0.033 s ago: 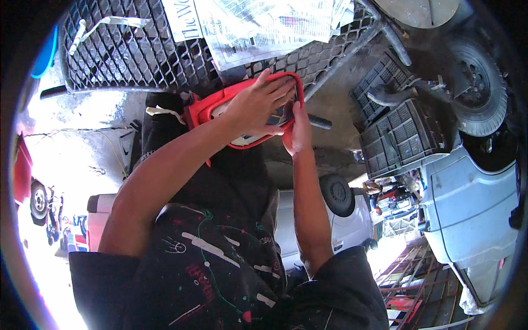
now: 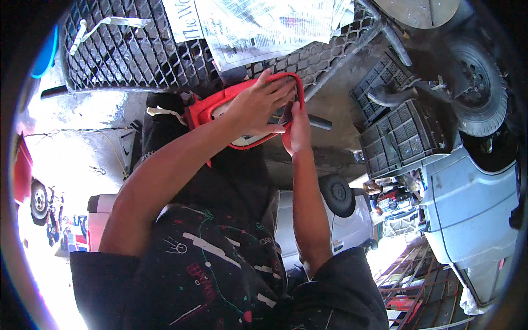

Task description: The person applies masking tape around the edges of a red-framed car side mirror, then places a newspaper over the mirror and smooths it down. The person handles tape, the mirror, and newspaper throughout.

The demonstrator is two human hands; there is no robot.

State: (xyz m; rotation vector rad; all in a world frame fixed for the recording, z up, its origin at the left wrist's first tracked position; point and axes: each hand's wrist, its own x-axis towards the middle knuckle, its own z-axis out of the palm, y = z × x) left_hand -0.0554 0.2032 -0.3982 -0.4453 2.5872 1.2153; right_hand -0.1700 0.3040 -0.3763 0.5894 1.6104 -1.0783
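- Red-rimmed lamp housing (image 2: 242, 118) held just above centre, below the metal mesh rack (image 2: 126, 55) at 12 o'clock.
- Left hand (image 2: 258, 104) spread flat over its face, likely steadying it.
- Right hand (image 2: 297, 129) pinching the rim's 3 o'clock end, fingers narrow.
- Long axis roughly 8-to-2 o'clock, face toward camera.

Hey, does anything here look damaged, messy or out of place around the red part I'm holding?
Nothing looks damaged. Both hands, left hand and right hand, hold the red part. Slightly untidy: crumpled newspaper lies on the metal mesh rack, with a loose pale strip draped on it.
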